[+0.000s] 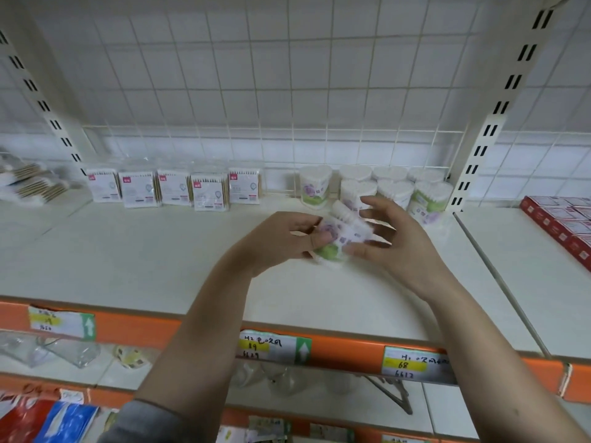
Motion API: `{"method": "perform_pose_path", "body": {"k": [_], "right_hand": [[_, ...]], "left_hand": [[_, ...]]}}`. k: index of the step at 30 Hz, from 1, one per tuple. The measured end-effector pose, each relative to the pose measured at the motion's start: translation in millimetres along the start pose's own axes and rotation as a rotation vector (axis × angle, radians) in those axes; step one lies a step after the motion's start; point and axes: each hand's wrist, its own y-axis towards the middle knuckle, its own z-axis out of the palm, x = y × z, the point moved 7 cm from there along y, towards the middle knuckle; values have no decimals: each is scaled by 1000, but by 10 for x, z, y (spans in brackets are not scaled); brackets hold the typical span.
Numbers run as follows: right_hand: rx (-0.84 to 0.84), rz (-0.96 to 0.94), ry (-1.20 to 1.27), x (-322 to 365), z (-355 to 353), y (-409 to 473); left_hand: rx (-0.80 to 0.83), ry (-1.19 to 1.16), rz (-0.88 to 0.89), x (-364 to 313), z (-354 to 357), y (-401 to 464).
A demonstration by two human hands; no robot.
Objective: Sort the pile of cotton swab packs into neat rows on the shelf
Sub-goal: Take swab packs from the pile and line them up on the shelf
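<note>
1. Head view: a swab tub point(339, 238) is held just above the shelf point(160, 251), gripped by the left hand point(281, 238) with curled fingers; the right hand point(393, 238) is held against it with fingers spread.
2. Flat packs point(174, 187) are ranked at rear left; upright tubs point(377, 187) are grouped at rear right. Progress is judged largely done.
3. The held tub is tipped, long axis running near-left to far-right.

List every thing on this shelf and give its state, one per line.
Left hand: grips a lying tub.
Right hand: fingers spread, touching the tubs.
Lying tubs: on their sides, unsorted.
Standing tubs: upright, rowed at the back.
Flat packs: upright, in one row.
Red boxes: lying flat.
</note>
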Motion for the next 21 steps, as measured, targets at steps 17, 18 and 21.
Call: {"method": "perform_pose_path", "body": {"k": [17,18,21], "right_hand": [[-48,-18,-532,250,318,757],[-58,-29,-587,233,353,805],[-74,-32,-731,153,450,907]], "left_hand": [[-576,540,-165,467,-707,-243],[-588,597,-182,484,-742,-265],[-592,698,-226,494,-808,-316]]}}
